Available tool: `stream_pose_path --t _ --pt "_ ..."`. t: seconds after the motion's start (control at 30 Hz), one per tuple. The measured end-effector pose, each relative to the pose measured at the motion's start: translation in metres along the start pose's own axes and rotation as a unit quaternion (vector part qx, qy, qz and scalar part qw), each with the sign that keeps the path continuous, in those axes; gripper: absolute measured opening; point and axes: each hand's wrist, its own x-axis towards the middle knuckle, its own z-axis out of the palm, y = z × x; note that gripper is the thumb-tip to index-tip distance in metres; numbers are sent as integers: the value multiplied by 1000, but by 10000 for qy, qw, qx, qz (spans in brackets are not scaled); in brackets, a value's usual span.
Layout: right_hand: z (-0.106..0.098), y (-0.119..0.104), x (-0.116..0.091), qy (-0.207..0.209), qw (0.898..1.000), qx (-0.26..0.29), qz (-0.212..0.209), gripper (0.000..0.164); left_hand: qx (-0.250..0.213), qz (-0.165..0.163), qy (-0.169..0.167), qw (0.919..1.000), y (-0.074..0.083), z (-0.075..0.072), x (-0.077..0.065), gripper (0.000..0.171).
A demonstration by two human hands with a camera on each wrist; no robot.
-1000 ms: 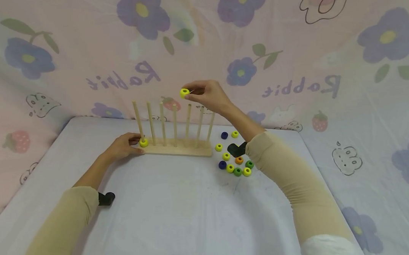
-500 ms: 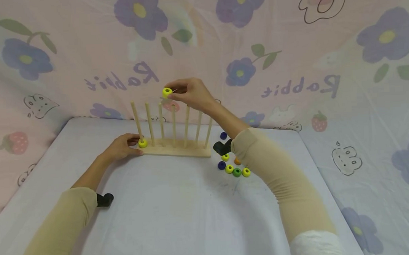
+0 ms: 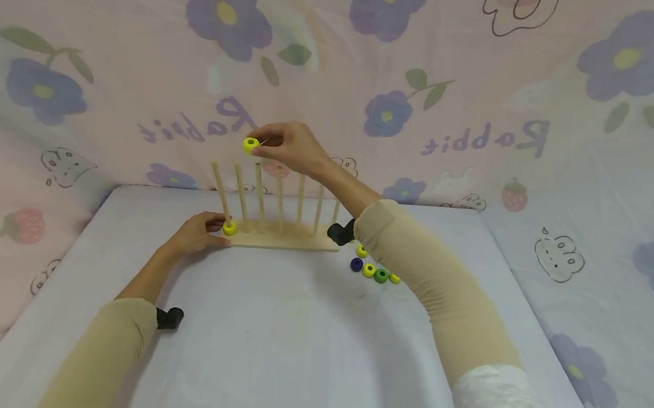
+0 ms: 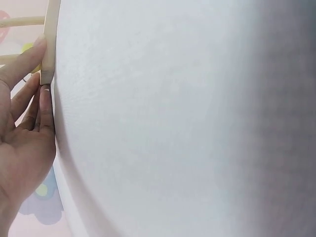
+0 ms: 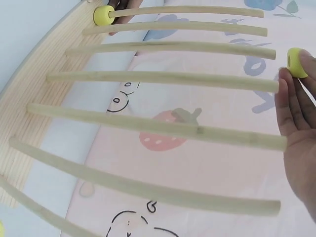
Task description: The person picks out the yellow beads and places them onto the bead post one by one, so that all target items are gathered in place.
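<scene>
A wooden peg rack (image 3: 282, 242) stands on the table, with several upright pegs in a row. One yellow bead (image 3: 229, 229) sits at the foot of its leftmost peg. My left hand (image 3: 198, 231) grips the left end of the base, thumb in front and fingers behind; the left wrist view shows the fingers on the base end (image 4: 48, 54). Above the third peg from the left, my right hand (image 3: 291, 146) pinches another yellow bead (image 3: 251, 145) between thumb and fingers. In the right wrist view that bead (image 5: 296, 63) is apart from the peg tips.
Loose beads lie right of the rack: a dark blue bead (image 3: 356, 265), a green bead (image 3: 381, 276) and some yellow ones. My right forearm (image 3: 418, 273) hides part of this group. A printed cloth (image 3: 320, 58) hangs behind the table.
My right hand has carried the yellow bead leftward above the pegs, from the rack's right part to near the third peg. The left hand stays on the base.
</scene>
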Motion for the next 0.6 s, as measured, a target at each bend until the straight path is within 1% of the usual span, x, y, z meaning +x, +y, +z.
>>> stream_pose_path --t 0.13,0.27,0.6 --pt "3 -3 6 -86 9999 -61 85 33 55 -57 16 10000 1 1 3 78" --pt "9 -6 14 -184 9993 -301 117 31 108 -39 52 9999 0 1 4 77" --pt "21 -8 21 -287 9988 -394 -41 32 156 -55 -3 9999 2 1 4 77"
